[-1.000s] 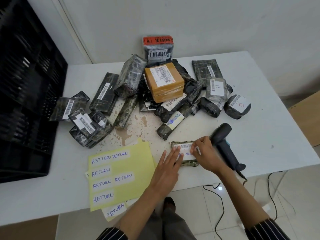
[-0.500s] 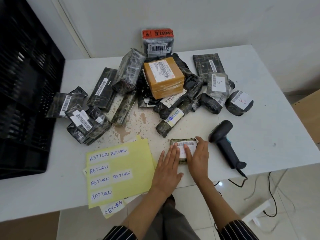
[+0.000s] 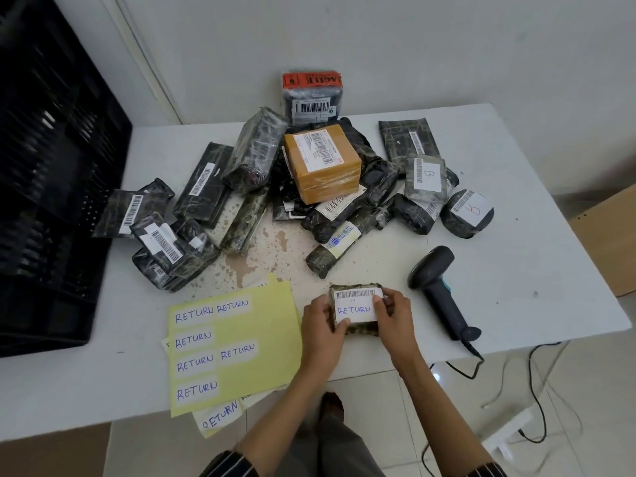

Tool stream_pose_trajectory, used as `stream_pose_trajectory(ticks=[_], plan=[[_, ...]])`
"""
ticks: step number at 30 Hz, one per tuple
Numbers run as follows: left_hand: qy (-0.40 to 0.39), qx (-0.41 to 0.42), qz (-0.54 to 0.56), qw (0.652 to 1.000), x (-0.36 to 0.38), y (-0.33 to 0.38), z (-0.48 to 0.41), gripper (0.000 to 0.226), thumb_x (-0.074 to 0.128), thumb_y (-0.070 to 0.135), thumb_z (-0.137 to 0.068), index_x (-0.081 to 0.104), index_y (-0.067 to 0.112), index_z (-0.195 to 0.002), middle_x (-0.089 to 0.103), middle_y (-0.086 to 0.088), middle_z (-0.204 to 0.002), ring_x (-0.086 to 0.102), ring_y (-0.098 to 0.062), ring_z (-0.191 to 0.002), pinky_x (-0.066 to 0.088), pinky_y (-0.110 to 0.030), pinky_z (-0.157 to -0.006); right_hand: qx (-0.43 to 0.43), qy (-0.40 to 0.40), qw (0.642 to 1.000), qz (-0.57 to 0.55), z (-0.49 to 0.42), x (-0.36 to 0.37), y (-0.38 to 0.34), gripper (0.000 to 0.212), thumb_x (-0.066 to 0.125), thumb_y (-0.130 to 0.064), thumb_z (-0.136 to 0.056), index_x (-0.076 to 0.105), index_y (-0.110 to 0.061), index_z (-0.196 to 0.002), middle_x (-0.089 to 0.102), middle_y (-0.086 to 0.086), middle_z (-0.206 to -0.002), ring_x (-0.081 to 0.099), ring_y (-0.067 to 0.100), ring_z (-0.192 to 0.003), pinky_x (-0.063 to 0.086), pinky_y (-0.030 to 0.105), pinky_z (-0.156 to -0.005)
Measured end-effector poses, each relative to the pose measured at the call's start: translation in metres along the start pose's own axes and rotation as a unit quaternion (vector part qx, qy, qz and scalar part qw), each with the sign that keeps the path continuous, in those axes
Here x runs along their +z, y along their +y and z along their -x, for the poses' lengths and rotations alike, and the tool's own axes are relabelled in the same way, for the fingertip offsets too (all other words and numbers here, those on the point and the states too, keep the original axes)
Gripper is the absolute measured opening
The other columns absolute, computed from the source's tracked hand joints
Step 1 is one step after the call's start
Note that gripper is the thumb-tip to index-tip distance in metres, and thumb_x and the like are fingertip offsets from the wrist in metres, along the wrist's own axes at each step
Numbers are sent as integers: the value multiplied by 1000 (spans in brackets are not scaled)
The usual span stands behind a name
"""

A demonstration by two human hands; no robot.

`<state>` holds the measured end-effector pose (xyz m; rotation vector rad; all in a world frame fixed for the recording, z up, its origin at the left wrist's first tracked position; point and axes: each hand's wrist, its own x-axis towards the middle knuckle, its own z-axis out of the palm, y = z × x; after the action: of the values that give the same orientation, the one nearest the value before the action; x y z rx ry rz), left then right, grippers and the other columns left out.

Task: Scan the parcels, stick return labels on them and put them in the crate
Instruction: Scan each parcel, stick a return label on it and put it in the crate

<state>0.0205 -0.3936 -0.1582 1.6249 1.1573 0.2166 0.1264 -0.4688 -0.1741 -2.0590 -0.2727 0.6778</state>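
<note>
Well, the crate (image 3: 51,201) stands far over on the left, well apart from the work. I'd guess the carry across could brush the yellow label sheets (image 3: 241,356) overhanging the near edge and sweep them to the floor.

The left hand (image 3: 321,325) is curled round the left side of the small wrapped parcel (image 3: 361,329). The right hand (image 3: 395,316) pinches its right side, thumb on the white return label (image 3: 354,310). The parcel is at the near side of the bench; whether it rests there or is just lifted I cannot tell. The label sits just under the barcode strip. On that crinkled wrap a corner might lift if it isn't rubbed down.

Further right the scanner (image 3: 444,297) lies near the edge, its cable (image 3: 476,352) dropping to the floor. A caught foot or sleeve could drag it off.

The bench (image 3: 103,373) is white, with a brownish speckled stain (image 3: 241,266) in front of the heap of waiting parcels (image 3: 344,208). Plain pale walls meet behind. Below is tiled floor, and a cardboard box (image 3: 609,242) shows at far right.
</note>
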Motion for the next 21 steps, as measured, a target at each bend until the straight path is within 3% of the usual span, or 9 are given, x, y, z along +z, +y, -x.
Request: stream_pose_trajectory(ticks=[2, 4, 10, 16, 21], plan=[[-16, -36, 54, 998, -12, 7, -1, 56, 70, 5, -82, 46, 6, -133, 59, -5, -112, 55, -10, -93, 45, -4, -70, 33, -25, 996, -75, 8, -2, -12, 16, 44, -24, -99, 45, -19, -114, 58, 13, -109, 61, 19, -91, 52, 30, -68], [-20, -27, 81, 996, -27, 12, 1, 52, 71, 7, -82, 52, 10, -129, 61, 2, -102, 57, -6, -84, 46, -7, -65, 47, -41, 989, -132, 17, -3, -27, 18, 42, -23, -100, 43, -16, -116, 62, 11, -107, 61, 16, -86, 49, 23, -60], [17, 52, 166, 985, -94, 44, 14, 35, 58, 14, -92, 54, 31, -122, 61, 10, -112, 62, -3, -91, 54, -20, -70, 14, -101, 964, -245, 40, 4, -94, 12, 46, -16, -98, 47, -16, -110, 68, 4, -105, 63, 13, -83, 49, 23, -61], [97, 89, 279, 951, -169, 78, 27, 43, 69, 7, -83, 58, 22, -121, 67, 3, -109, 65, -6, -98, 53, -21, -75, -50, -179, 933, -307, 62, 31, -176, 15, 51, -12, -96, 47, -11, -110, 67, 11, -107, 62, 18, -80, 45, 16, -48], [180, 128, 366, 904, -243, 104, 31, 38, 71, 0, -77, 61, 15, -111, 70, 1, -107, 67, -10, -98, 55, -22, -76, -96, -253, 900, -342, 77, 68, -248, 16, 53, -11, -93, 49, -14, -108, 69, 7, -106, 65, 19, -94, 55, 31, -72]])
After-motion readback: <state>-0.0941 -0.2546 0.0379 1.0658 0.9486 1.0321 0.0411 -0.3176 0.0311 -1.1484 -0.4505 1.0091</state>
